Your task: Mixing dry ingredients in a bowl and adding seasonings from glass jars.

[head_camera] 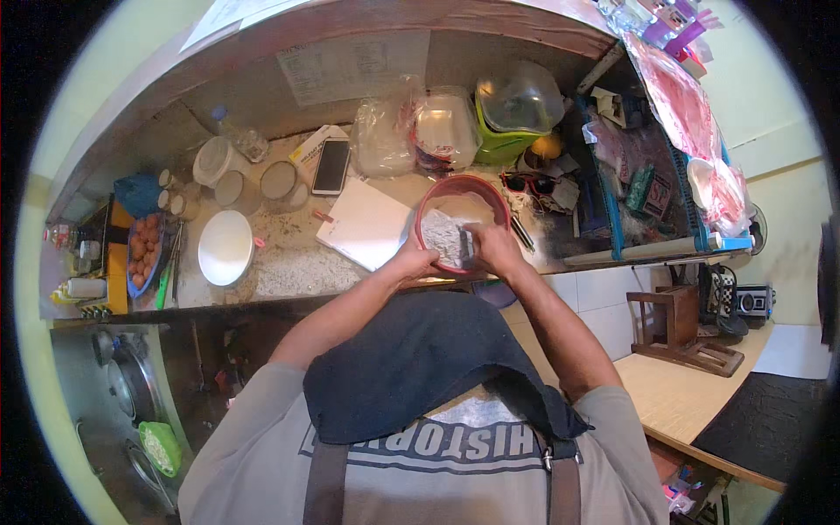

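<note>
A reddish-brown bowl [462,181] sits at the front edge of the counter, tilted slightly toward me. White flour-like powder [441,235] is heaped on its near left side. My left hand [418,257] grips the bowl's near left rim, thumb over the edge. Inside the bowl, at the right of the powder, my right hand [492,247] holds a greyish utensil [466,241], perhaps a spoon or scoop; its handle is mostly covered by my fingers. White paper sheets [373,220] lie just left of the bowl.
A white bowl [225,248] and a blue basket [135,289] of eggs stand left. Behind are a smartphone [331,166], glass jars [279,180], plastic containers [446,125] and a green tub [502,146]. Sunglasses [530,184] and pens [523,233] lie right, beside a blue-framed rack [615,244].
</note>
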A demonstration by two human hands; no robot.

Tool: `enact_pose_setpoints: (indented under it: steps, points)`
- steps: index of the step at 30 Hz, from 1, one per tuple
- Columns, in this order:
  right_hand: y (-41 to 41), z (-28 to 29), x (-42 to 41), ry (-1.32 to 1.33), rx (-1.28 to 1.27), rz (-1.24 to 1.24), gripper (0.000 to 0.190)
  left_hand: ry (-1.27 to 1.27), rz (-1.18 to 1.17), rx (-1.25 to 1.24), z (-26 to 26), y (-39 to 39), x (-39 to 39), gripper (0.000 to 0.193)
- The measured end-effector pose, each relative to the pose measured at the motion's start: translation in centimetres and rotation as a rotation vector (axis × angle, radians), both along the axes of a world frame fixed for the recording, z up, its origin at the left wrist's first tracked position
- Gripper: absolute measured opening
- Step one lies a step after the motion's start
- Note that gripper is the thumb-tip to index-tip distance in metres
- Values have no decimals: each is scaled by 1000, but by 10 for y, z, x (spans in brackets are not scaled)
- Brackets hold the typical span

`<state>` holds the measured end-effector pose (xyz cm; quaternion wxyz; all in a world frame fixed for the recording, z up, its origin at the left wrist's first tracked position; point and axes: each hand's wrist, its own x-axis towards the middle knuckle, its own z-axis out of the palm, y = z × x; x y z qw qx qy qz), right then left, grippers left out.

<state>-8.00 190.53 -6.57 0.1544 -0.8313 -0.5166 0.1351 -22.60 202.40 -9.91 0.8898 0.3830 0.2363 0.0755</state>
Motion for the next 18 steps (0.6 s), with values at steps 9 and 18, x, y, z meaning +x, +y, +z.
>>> enact_pose_setpoints:
  steps: [9, 18]
  points:
    - [-22, 40, 46, -394, -5, 172, 26, -8, -82, 126, -15, -1, -2, 96]
    - [-29, 41, 43, -327, -67, 145, 17, 64, 17, 64, 6, -6, -2, 91]
